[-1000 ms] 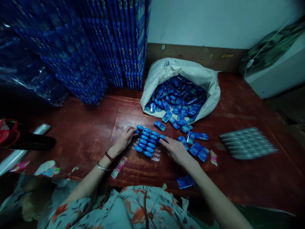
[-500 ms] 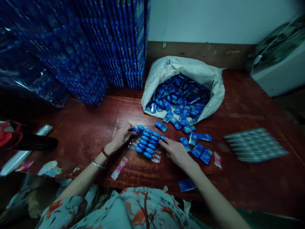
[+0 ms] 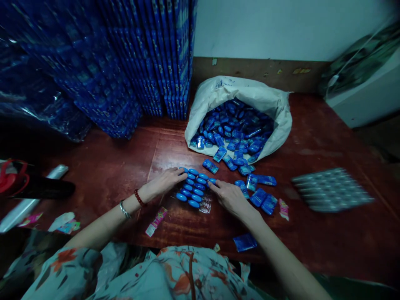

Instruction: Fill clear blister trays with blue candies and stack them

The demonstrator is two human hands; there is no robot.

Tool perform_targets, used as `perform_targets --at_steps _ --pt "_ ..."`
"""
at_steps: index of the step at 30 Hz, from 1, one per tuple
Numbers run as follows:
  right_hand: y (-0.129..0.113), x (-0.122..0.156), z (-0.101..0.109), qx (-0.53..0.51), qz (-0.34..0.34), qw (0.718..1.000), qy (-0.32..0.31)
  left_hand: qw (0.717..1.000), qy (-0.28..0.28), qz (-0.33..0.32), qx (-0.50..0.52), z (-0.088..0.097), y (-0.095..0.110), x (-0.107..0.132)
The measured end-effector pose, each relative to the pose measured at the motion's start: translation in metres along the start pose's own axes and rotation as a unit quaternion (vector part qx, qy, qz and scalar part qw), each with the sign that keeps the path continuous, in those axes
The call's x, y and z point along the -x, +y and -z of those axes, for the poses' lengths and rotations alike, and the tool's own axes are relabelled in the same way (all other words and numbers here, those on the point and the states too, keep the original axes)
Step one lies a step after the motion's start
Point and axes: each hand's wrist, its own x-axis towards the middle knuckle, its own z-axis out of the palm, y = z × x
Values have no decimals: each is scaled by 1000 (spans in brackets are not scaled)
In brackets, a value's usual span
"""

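A clear plastic blister tray (image 3: 205,206) lies on the table before me, with rows of glossy blue oval cases (image 3: 193,203) seated in it. Some pockets along its near right side hold nothing. My left hand (image 3: 167,182) reaches over the tray's far left corner, fingers close together and fingertips on a blue oval case there. On the opposite side my right hand (image 3: 230,200) pinches another blue oval case (image 3: 211,181) at the tray's right edge. Its thumb is partly hidden. Loose blue flat packs (image 3: 259,197) lie to the right of that hand.
A white sack (image 3: 283,114) lies open behind the tray, spilling blue packs. Tall stacks of blue packages (image 3: 150,62) rise at back left. Empty clear trays (image 3: 333,189) are piled at right. A dark bottle with a red lid (image 3: 46,188) lies at left. Pink wrappers (image 3: 156,222) are scattered about.
My left hand has moved right and further over the tray's far left corner, covering the oval case there. My right hand stays nearly in place at the right edge.
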Motion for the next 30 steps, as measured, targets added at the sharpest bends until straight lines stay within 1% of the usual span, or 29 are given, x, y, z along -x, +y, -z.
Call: perform_targets --at_steps 4,6,9,11,13,15,16,17,19,20,22,24,26,28,30 --pt "-1 1 -4 4 -5 1000 21 999 -22 4 -23 2 3 -5" --pt "-1 2 -4 2 -12 999 30 999 -13 14 -35 -2 6 -5" --pt "3 3 -2 -26 -17 998 51 998 18 40 -51 -8 10 2" --pt "12 -1 0 -63 -33 994 87 994 41 52 -84 -8 12 9" --pt "23 -14 0 -111 -72 981 140 989 73 61 -114 -3 13 11" --pt "36 -34 -2 -149 -114 968 168 986 109 65 -109 6 13 3" --pt "41 -45 -3 -157 -125 967 159 986 127 65 -89 11 13 -6" --pt "45 -57 -5 -156 -126 970 135 986 140 64 -62 15 12 -19" --pt "50 -76 -8 -142 -110 981 76 988 143 61 -10 21 8 -52" --pt "51 -82 -10 -133 -101 984 54 989 131 62 8 22 6 -71" --pt "54 -85 -13 -120 -100 987 33 994 83 75 13 20 3 -111" --pt "56 -75 -17 -112 -120 986 26 998 32 58 -4 13 1 -146" --pt "59 -56 -22 -104 -146 984 19 999 -14 21 -33 5 3 -175" --pt "62 -31 -28 -113 -164 980 25 997 -52 -7 -54 -3 7 -194" --pt "63 -4 -36 -169 -167 969 67 995 -84 -19 -54 -9 11 -205"
